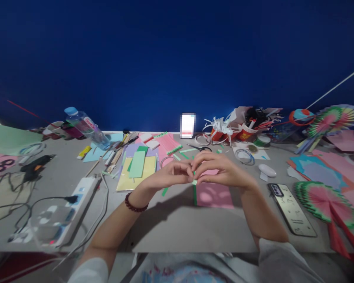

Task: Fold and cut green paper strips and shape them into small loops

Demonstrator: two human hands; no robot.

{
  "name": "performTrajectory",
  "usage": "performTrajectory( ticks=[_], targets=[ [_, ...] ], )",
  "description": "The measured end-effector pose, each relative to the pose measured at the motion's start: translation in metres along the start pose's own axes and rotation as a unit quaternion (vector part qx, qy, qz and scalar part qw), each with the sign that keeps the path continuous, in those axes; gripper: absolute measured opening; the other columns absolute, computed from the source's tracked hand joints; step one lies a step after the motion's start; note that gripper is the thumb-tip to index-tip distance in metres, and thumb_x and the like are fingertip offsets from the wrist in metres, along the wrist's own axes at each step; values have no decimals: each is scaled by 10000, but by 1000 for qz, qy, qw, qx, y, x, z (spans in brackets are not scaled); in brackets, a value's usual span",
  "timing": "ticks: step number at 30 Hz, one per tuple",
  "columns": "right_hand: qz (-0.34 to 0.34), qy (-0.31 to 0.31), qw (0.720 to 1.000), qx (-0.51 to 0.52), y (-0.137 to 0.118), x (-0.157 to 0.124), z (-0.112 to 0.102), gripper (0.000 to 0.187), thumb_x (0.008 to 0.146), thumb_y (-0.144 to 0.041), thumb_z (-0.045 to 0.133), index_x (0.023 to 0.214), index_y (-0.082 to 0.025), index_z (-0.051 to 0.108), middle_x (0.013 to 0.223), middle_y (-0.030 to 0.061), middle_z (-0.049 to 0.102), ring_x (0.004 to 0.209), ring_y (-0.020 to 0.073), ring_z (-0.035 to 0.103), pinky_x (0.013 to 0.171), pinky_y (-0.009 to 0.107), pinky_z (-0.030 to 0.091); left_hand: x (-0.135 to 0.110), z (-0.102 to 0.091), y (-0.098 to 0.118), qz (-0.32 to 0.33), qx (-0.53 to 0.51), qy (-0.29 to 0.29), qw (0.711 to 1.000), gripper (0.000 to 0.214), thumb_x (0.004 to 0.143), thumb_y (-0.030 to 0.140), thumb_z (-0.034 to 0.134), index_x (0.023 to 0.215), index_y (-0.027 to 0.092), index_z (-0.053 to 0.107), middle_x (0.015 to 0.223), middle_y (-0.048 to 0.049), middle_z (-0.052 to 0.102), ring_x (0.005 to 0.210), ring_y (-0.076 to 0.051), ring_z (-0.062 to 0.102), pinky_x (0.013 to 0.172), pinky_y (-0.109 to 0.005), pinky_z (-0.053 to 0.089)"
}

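My left hand (175, 173) and my right hand (217, 167) meet above the middle of the table. Their fingertips are pinched together around a small pale green piece of paper (194, 182). Fingers hide most of that piece. Directly beneath lies a pink paper sheet (214, 195) with a dark green strip (195, 195) along its left edge. My right hand covers the sheet's upper part. A small green paper scrap (165, 192) rests below my left hand. Scissors (203, 148) with black handles lie just beyond my hands.
Stacked coloured paper (151, 173) lies left, near a power strip (76, 208) with cables. A bottle (88, 127) leans behind, and a glue gun (37, 169) lies far left. On the right are a phone (293, 212), a pleated paper fan (321, 200) and pen cups (247, 132).
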State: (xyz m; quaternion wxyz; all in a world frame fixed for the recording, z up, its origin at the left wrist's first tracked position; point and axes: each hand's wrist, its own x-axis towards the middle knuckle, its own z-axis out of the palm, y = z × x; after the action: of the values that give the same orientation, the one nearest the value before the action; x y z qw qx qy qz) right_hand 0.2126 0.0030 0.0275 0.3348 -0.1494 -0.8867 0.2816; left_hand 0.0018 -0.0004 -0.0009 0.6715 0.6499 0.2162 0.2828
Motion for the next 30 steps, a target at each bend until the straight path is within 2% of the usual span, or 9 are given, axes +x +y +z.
performTrajectory(
  ticks=[10,18,22,27,30],
  targets=[
    [39,-29,998,24,-2,-1,-1,32,835,-224,694,857,-205,679,933,32,655,944,147,600,878,321,485,0,1,0,12,53,3,999,124,788,277,675,753,159,675,883,-41,595,818,-150,545,789,-291,427],
    [88,-76,993,29,-2,-4,-1,85,850,-292,679,898,-223,669,987,29,636,1004,163,579,923,354,455,0,0,0,30,136,-5,990,58,800,186,624,763,157,658,909,-39,594,892,-167,559,876,-302,419],
    [104,-83,990,55,-5,-1,-5,128,854,-324,671,937,-226,663,988,22,675,977,163,597,928,362,447,0,-2,1,43,116,-17,992,93,809,194,615,723,158,626,926,-41,593,911,-173,559,896,-319,419],
    [114,-81,990,34,-7,-2,-4,244,830,-358,694,1021,-222,629,1048,41,673,995,175,594,897,360,458,0,-2,3,36,106,-11,994,136,823,247,618,723,155,627,953,-54,584,880,-168,544,862,-322,429],
    [115,-79,990,17,-5,-3,-1,218,828,-334,696,1004,-229,620,1045,36,674,991,177,592,896,365,458,0,0,5,32,113,-10,993,149,827,271,621,741,151,638,945,-62,580,875,-173,535,850,-324,433]
  ],
)
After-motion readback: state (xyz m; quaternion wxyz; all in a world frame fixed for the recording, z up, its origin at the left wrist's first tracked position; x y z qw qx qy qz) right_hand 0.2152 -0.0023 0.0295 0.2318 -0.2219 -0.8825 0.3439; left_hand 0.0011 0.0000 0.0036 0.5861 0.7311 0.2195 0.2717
